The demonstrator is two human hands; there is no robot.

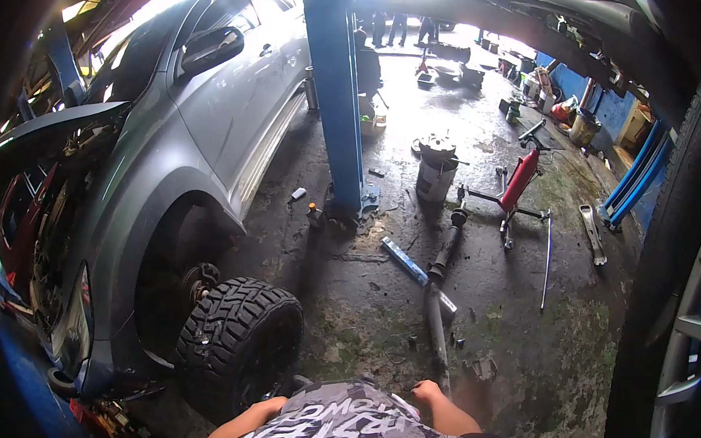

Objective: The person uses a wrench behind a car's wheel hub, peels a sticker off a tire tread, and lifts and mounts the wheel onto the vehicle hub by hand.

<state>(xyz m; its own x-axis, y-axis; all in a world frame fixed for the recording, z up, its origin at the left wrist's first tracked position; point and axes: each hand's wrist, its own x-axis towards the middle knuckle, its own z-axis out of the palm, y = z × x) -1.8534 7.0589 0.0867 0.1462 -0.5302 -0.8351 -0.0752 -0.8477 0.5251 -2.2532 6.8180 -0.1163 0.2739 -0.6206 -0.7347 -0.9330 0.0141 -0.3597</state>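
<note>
My left hand (274,404) is low in the view, beside a large knobby off-road tire (237,332). My shirt and the dim light hide its fingers, so I cannot make out its grip. My right hand (427,392) is in front of my body with its fingers curled closed; whatever is in it, if anything, is hidden. Just past it lies a long drive shaft (440,327) on the floor. The tire stands upright by the open front wheel well of a silver car (173,122), where a wheel hub (201,278) shows.
A blue lift post (333,99) rises beside the car. Across the shaft lies a long blue-and-white box (404,260). Farther off are a bucket (436,177), a red jack stand (519,180) and a metal control arm (593,234). Another vehicle's wheel (678,315) hangs at right. People stand far back.
</note>
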